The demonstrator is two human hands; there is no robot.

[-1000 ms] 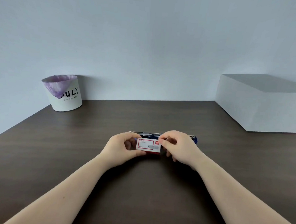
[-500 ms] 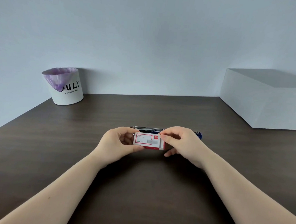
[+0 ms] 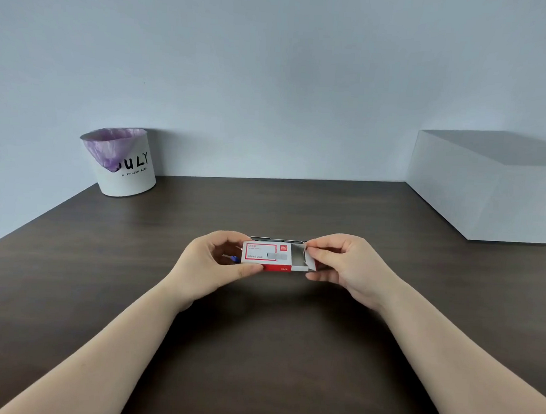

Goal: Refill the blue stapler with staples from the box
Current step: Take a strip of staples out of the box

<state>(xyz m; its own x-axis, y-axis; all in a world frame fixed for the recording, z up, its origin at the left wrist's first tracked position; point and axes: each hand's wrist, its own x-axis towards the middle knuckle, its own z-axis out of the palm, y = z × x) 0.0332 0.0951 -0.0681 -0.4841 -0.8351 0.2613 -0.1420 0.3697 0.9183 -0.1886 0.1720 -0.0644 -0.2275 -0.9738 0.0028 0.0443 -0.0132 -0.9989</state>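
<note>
The left hand (image 3: 212, 264) grips the staple box (image 3: 267, 257) at its left end: the thumb presses the near lower edge and the remaining fingers curl round the far side, closed firmly on the cardboard sleeve. The right hand (image 3: 346, 265) is at the box's right end. Its thumb and forefinger are pinched together on the end flap of the inner tray (image 3: 300, 260), and its other fingers are curled loosely beneath, apart from the flap. The tray stands partly out of the sleeve toward the right, showing a grey interior; whether it holds staples cannot be told.

The box is held just above the table (image 3: 256, 350), level, with its long side running left to right and its red-and-white label facing up.

The stapler (image 3: 277, 239) lies on the table directly behind the box. Only a thin metal strip along its top and a small blue patch near the left hand's fingers are visible; the rest is hidden.

Count: one staple box, one stapler, two hands. Also on the table: one white bin (image 3: 124, 162) with a purple liner at the far left, and one white block (image 3: 490, 188) at the far right, both well apart from the hands.
</note>
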